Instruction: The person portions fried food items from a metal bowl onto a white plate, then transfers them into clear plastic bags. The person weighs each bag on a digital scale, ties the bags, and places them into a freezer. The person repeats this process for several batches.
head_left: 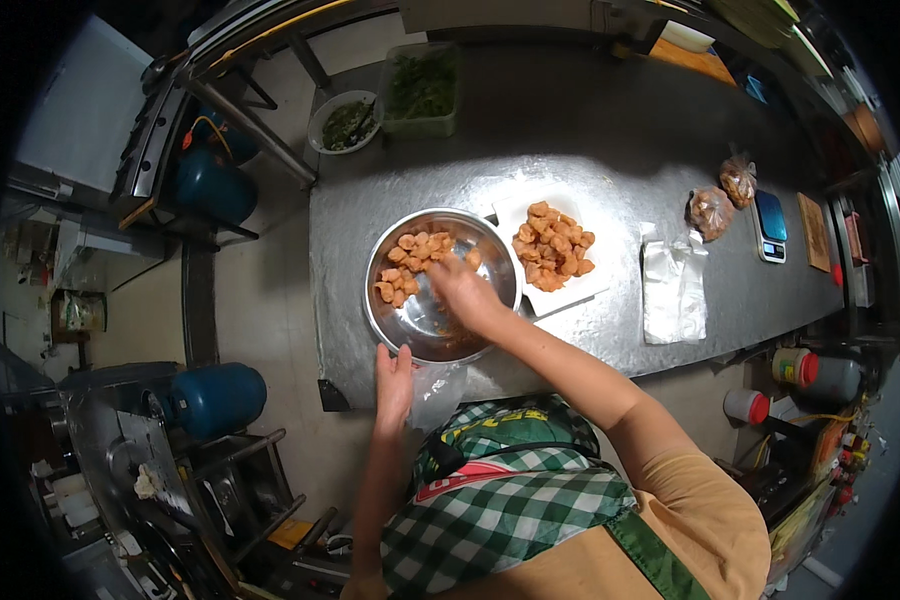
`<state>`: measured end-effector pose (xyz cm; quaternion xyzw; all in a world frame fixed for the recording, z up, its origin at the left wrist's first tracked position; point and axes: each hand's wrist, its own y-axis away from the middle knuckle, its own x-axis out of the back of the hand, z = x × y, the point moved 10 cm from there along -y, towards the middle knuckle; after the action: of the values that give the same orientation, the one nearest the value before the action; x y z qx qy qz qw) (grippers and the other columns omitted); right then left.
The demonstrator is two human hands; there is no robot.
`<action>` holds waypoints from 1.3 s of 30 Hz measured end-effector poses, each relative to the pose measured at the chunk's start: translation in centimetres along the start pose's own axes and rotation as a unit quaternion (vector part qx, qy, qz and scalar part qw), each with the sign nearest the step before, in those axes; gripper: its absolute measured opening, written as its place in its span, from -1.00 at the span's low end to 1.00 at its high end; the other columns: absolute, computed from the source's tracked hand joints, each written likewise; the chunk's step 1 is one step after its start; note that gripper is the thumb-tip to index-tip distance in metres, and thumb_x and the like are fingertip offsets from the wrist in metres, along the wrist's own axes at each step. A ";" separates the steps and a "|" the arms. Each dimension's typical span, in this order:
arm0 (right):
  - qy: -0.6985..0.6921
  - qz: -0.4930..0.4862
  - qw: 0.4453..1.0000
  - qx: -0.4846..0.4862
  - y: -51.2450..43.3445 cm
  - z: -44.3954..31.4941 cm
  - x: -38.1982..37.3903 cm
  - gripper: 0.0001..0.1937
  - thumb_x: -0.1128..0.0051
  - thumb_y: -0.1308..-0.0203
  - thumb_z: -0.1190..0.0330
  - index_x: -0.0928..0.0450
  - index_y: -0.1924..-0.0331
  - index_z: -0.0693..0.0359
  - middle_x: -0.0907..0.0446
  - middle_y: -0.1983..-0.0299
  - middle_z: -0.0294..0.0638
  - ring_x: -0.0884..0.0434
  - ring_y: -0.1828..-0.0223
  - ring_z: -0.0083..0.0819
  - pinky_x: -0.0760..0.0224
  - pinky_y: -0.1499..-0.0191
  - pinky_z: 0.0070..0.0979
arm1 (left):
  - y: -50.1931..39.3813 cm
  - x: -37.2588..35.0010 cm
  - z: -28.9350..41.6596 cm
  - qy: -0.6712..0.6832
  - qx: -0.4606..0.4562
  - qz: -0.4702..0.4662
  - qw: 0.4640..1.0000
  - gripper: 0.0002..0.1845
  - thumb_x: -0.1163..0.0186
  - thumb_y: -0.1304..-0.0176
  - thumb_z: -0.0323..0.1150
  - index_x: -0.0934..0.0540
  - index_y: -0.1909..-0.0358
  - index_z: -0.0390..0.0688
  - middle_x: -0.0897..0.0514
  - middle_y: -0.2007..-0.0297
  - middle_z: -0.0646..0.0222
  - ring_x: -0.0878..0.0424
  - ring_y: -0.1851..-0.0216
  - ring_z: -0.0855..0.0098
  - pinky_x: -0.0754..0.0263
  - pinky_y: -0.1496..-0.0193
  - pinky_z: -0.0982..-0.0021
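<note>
A round stainless steel mixing bowl [369,300] stands at the near left of the steel table. Orange-coated chunks [420,251], seemingly raw marinated meat, lie along its far left side. My right hand [461,292] reaches inside, blurred, with its fingertips at the chunks; what it holds is hidden. My left hand [395,382] is at the bowl's near rim, fingertips against the outside. A clear plastic bag [439,391] hangs beside it at the table edge. Right of the bowl, a white tray [570,295] bears a heap of similar chunks [553,246].
Flat plastic bags [675,289] lie on the steel table [570,135], near two tied food bags [711,213] [738,180] and a digital scale [771,225]. At the back stand a tub of greens [420,90] and a white bowl [345,124]. Blue gas cylinders [217,400] stand left.
</note>
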<state>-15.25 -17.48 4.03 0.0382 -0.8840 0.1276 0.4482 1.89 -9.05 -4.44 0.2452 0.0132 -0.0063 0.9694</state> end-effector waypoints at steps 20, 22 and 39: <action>0.180 0.186 0.965 -0.044 7.4 6.3 13.9 -0.82 -0.14 0.08 0.47 -0.54 0.31 0.11 -0.48 0.28 -0.23 -0.46 0.18 -0.23 -0.31 0.18 -0.30 | 0.4 -1.0 -0.8 0.062 -0.015 0.036 0.997 -0.73 0.01 -0.37 -0.36 -0.27 -0.03 -0.24 -0.58 0.29 0.25 -0.55 0.38 0.49 -0.48 0.38 0.45; 0.166 0.232 0.958 -0.010 7.4 6.6 15.2 -0.78 -0.16 0.10 0.47 -0.56 0.27 0.09 -0.51 0.24 -0.26 -0.45 0.17 -0.25 -0.28 0.14 -0.31 | 0.4 -1.3 -0.6 0.034 -0.015 0.024 0.999 -0.70 0.01 -0.37 -0.36 -0.26 -0.04 -0.26 -0.57 0.28 0.26 -0.55 0.34 0.47 -0.49 0.36 0.42; -0.181 0.173 0.919 -0.303 9.5 24.2 13.5 -0.91 -0.09 -0.09 0.51 -0.59 0.36 0.36 -0.63 0.50 -0.12 -0.60 0.45 -0.46 -0.45 0.30 -0.53 | 1.4 -0.7 -3.2 0.119 0.032 0.190 0.974 -0.74 -0.04 -0.36 -0.21 -0.33 0.14 -0.20 -0.55 0.39 0.21 -0.53 0.39 0.41 -0.51 0.36 0.36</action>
<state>-43.99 -13.97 -0.69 -0.2307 -0.9392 -0.0801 0.2413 1.16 -6.34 -6.56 0.2728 0.0811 0.2070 0.9360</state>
